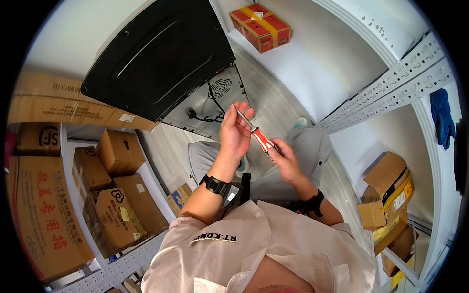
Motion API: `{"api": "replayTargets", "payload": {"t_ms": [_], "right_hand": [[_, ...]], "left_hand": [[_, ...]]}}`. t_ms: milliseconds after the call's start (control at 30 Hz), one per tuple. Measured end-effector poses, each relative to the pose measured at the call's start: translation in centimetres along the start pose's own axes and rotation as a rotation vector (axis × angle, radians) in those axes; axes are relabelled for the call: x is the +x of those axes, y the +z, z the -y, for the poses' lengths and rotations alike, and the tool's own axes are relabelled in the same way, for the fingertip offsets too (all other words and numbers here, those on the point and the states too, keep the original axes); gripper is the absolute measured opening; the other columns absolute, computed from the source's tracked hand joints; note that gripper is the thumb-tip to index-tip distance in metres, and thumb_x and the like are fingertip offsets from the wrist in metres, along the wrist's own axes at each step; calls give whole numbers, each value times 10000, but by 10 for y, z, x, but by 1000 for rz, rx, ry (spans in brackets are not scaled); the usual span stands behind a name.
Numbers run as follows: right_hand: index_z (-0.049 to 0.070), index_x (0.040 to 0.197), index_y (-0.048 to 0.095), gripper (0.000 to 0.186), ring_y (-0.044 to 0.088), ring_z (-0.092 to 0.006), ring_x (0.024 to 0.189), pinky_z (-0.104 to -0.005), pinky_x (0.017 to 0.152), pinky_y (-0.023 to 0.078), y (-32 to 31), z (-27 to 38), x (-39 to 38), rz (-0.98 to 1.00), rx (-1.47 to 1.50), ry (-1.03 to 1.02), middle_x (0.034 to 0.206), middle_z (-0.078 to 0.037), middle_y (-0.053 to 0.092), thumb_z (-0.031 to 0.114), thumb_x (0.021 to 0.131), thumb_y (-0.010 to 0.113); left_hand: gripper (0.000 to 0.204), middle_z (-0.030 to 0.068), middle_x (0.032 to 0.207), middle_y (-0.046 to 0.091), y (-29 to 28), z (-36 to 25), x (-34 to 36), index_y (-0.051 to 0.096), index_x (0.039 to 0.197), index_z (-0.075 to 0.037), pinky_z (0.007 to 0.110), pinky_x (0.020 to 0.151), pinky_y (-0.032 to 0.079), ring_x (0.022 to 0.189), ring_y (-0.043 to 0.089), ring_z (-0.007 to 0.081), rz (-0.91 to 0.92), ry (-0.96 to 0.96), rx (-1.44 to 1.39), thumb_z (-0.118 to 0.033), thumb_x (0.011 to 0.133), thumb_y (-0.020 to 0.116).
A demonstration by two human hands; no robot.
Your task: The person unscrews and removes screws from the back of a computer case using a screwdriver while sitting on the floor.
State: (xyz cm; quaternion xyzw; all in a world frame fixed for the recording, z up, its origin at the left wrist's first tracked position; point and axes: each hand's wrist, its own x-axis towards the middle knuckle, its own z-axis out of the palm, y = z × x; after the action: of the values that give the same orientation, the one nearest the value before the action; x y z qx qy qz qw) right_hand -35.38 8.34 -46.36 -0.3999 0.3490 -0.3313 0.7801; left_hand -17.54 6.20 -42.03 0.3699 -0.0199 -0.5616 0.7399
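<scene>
Holds a red and white screwdriver (262,138) in the middle of the frame, slanting to the upper left. Clamps the right hand (287,160) on the end of the handle. Has the left hand (236,134) up by the metal tip, with bent fingers; cannot tell if pinching it. Faces a big appliance (168,61) at the upper left, with a black power cord (210,118) below the black panel.

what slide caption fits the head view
Right hand holding a red-handled screwdriver, left hand at its shaft.
</scene>
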Motion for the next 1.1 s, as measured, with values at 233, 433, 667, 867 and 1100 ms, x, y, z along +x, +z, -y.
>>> {"api": "replayTargets", "payload": {"t_ms": [233,433,667,867,1100], "right_hand": [[15,1136,509,342,503,-79,834,-242,718,436,8,-2,5,-162,-439,-405,967,-20,556,156,879,686],[2,1104,565,275,504,-69,735,-219,644,413,9,8,-1,-120,-346,-317,861,-3,589,189,920,645],[-8,1086,609,277,493,-34,663,-196,556,366,-4,37,-7,-49,-101,-12,784,-1,601,231,946,610],[5,1067,582,275,543,-108,693,-283,635,459,13,44,-9,-144,-651,-604,799,-32,604,163,872,694],[20,1081,571,310,560,-148,647,-303,592,460,10,23,0,-168,-521,-463,751,-47,568,212,871,694]], "left_hand": [[196,31,1178,631,-1,-3,1,539,1150,-129,269,707,462,994,633,187,0,-2,-81,-252,1005,492],[179,26,1133,646,0,-7,0,561,1127,-131,270,680,477,962,642,181,73,-16,-90,-244,994,520],[181,29,1075,662,-7,-8,-5,574,1117,-125,276,682,498,919,656,182,175,11,-39,-247,988,537],[213,45,1064,661,-3,-7,-4,574,1124,-94,276,709,518,921,660,173,87,27,27,-254,989,538],[192,35,1007,663,-5,3,10,591,1072,-81,238,670,520,864,661,145,19,-8,169,-245,994,530]]}}
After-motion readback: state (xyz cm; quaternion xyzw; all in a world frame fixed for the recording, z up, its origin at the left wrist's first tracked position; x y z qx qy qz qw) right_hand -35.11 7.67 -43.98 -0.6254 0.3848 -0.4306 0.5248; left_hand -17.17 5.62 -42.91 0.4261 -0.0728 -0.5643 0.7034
